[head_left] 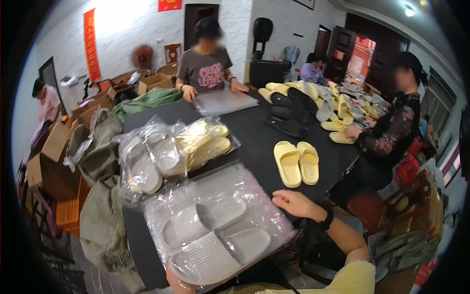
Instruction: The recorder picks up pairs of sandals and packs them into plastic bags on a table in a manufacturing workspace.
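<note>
A pair of grey slippers (205,257) lies on or partly inside a clear plastic bag (274,210) at the table's near edge. My left hand (179,280) grips the near end of these slippers from the left, most of its fingers hidden beneath them. Beside the bag's right edge, my right hand (294,204) is raised with nothing in it, its fingers loosely bent and apart. Just beyond that hand, a pair of pale yellow slippers (296,164) sits on the black table (254,147).
Bagged grey and yellow slippers (171,152) are piled at the table's left. Across it, a person (205,68) touches a stack of clear bags (225,102). At right, another person (396,122) handles yellow slippers near black slippers (289,122). Cardboard boxes (54,161) and sacks (105,230) crowd the left side.
</note>
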Demonstrator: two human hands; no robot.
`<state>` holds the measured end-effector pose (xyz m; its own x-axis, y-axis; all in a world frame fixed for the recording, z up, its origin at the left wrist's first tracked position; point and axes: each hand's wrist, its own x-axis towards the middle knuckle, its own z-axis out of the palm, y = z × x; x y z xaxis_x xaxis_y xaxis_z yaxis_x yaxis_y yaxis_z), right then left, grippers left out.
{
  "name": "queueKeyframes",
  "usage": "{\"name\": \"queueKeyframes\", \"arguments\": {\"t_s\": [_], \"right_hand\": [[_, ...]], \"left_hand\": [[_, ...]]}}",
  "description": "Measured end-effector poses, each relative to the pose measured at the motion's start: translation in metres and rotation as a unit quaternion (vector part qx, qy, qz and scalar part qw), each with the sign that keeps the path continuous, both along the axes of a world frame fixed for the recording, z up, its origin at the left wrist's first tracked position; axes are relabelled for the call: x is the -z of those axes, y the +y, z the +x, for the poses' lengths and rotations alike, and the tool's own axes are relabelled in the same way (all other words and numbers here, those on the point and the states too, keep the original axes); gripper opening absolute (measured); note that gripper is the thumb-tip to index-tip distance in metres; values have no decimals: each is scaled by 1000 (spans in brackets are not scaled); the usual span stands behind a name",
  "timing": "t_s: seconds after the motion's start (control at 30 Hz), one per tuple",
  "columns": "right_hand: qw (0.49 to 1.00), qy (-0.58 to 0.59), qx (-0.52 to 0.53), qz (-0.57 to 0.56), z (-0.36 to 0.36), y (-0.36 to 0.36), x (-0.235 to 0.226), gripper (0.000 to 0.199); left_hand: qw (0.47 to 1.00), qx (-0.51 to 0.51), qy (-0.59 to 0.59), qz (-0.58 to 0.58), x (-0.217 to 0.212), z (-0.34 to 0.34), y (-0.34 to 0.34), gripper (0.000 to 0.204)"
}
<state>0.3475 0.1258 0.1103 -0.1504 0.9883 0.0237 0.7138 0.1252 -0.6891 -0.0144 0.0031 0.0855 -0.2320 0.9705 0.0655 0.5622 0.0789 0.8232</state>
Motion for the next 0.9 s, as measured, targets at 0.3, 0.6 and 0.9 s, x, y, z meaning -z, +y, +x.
{"name": "queueKeyframes", "arguments": {"t_s": [0.3, 0.6, 0.9], "right_hand": [[989, 123, 40, -68, 0, -16, 48, 50], [994, 83, 8, 76, -13, 7, 41, 40], [932, 257, -38, -253, -25, 40, 29, 31]], "left_hand": [[943, 100, 293, 124, 37, -60, 7, 56], [990, -137, 7, 15, 23, -52, 0, 29], [977, -114, 167, -72, 30, -37, -2, 34]]}}
